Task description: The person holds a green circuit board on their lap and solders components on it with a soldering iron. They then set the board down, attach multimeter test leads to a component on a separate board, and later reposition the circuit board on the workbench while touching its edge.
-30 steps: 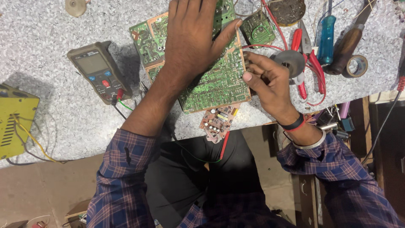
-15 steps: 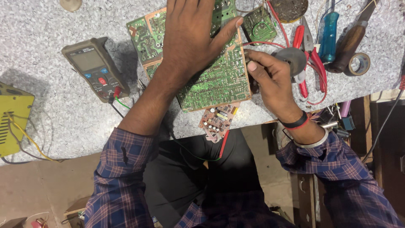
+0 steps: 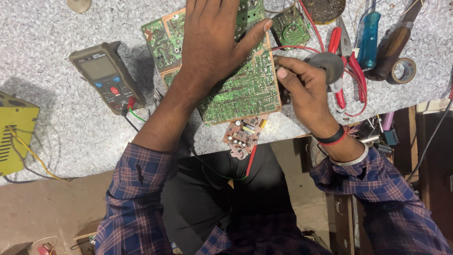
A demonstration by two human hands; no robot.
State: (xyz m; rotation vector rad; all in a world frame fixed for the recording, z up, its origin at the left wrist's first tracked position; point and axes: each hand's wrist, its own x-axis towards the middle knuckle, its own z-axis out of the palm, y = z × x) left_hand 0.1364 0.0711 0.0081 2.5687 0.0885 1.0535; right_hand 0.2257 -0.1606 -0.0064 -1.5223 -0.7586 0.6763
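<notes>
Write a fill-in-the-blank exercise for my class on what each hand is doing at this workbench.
1. The left hand lies flat on the large ____ circuit board.
2. The right hand holds a round grey ____ at the board's edge.
3. Left of the board lies a grey ____ with a red button.
4. The pliers have ____ handles.

Missing words: green; disc; multimeter; red

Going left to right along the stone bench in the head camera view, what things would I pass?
Yellow box → grey multimeter → green circuit board under the left hand → right hand → red pliers → blue screwdriver → tape roll.
</notes>
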